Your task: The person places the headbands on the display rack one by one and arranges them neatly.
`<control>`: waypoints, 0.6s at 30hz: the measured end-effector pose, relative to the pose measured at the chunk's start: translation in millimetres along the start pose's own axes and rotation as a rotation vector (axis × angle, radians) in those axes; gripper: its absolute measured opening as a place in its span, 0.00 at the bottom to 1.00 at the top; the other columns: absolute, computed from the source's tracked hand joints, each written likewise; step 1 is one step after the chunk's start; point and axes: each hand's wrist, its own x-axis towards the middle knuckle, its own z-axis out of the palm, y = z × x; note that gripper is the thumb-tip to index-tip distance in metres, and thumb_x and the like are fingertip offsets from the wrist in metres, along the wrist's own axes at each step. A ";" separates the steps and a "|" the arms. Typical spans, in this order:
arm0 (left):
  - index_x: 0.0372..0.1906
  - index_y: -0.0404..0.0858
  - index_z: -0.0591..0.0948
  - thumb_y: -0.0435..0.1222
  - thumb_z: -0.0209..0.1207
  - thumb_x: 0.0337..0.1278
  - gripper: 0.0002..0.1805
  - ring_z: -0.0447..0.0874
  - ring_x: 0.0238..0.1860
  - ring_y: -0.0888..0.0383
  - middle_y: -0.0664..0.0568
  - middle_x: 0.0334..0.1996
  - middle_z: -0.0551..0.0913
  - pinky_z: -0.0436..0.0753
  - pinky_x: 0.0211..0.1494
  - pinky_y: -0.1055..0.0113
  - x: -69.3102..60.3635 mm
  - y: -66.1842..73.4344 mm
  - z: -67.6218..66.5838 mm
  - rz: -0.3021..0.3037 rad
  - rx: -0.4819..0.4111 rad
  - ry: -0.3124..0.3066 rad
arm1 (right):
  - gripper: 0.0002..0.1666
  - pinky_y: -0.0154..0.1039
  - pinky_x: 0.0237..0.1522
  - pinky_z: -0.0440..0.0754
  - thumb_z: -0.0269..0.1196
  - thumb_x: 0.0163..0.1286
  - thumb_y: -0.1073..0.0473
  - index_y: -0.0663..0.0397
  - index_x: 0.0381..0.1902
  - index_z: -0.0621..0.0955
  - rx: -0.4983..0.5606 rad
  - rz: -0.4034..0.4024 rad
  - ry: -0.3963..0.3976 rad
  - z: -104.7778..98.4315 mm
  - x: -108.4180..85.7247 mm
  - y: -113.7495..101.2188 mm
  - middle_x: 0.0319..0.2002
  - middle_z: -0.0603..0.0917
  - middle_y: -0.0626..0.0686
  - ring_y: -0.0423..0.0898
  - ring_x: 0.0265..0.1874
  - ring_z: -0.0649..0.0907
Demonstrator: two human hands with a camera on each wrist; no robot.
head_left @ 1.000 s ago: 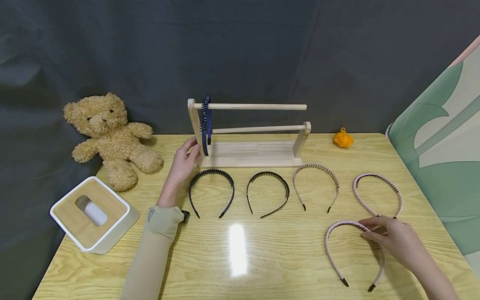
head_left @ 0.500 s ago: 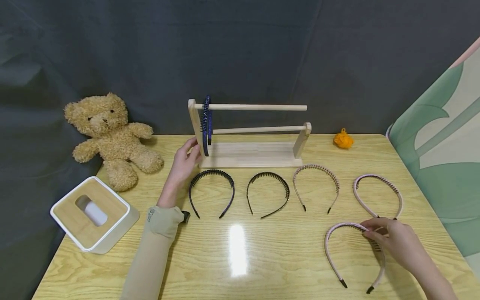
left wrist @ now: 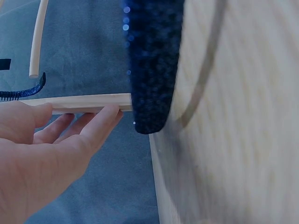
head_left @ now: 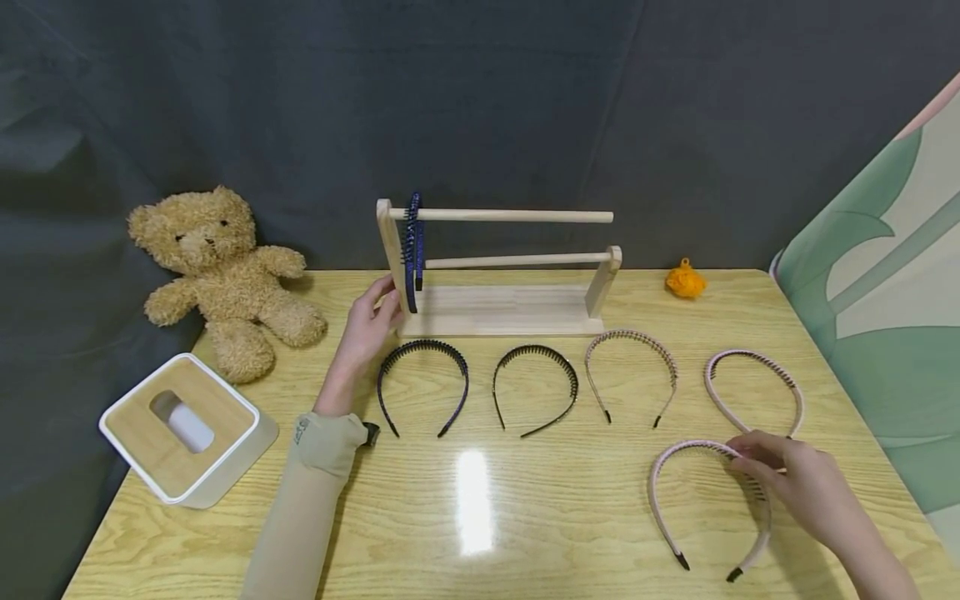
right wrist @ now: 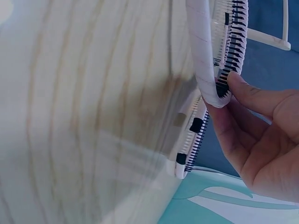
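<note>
My left hand holds the left upright of a wooden headband stand. In the left wrist view the thumb lies on one side of that upright and the fingers on the other. A glittery dark blue headband hangs over both rods beside it. At the lower right, my right hand pinches a pale pink headband near its top. The right wrist view shows thumb and fingers on this band, with its dark inner teeth visible. Whether its ends touch the table cannot be told.
Before the stand lie two dark headbands, a thin pinkish one and another pale pink one. A teddy bear and a tissue box occupy the left. An orange trinket sits at the back right.
The pink headband has turned slightly, its ends shifting a little left, while my right fingers have moved slightly right. My left hand and the stand stay put.
</note>
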 end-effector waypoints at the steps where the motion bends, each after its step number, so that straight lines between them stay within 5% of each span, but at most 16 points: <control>1: 0.80 0.26 0.65 0.32 0.43 0.89 0.25 0.73 0.71 0.33 0.29 0.71 0.69 0.77 0.76 0.49 0.0 0.0 -0.1 0.001 0.001 0.000 | 0.11 0.31 0.23 0.81 0.76 0.62 0.72 0.53 0.38 0.89 0.004 -0.006 0.001 -0.8 0.1 -0.4 0.29 0.90 0.44 0.25 0.29 0.82; 7: 0.80 0.27 0.65 0.32 0.43 0.89 0.25 0.73 0.71 0.33 0.29 0.71 0.69 0.77 0.76 0.48 -0.2 0.1 -0.4 0.002 0.004 0.001 | 0.10 0.31 0.22 0.81 0.75 0.65 0.72 0.53 0.39 0.88 0.023 -0.028 0.007 -5.6 1.4 -3.6 0.28 0.90 0.45 0.26 0.28 0.82; 18: 0.81 0.27 0.65 0.31 0.43 0.89 0.25 0.74 0.70 0.32 0.30 0.71 0.69 0.77 0.76 0.47 -0.2 -0.3 -0.3 0.010 0.004 -0.004 | 0.11 0.17 0.26 0.76 0.74 0.64 0.74 0.57 0.41 0.88 0.053 -0.066 0.062 -15.8 6.0 -12.6 0.28 0.90 0.41 0.25 0.28 0.83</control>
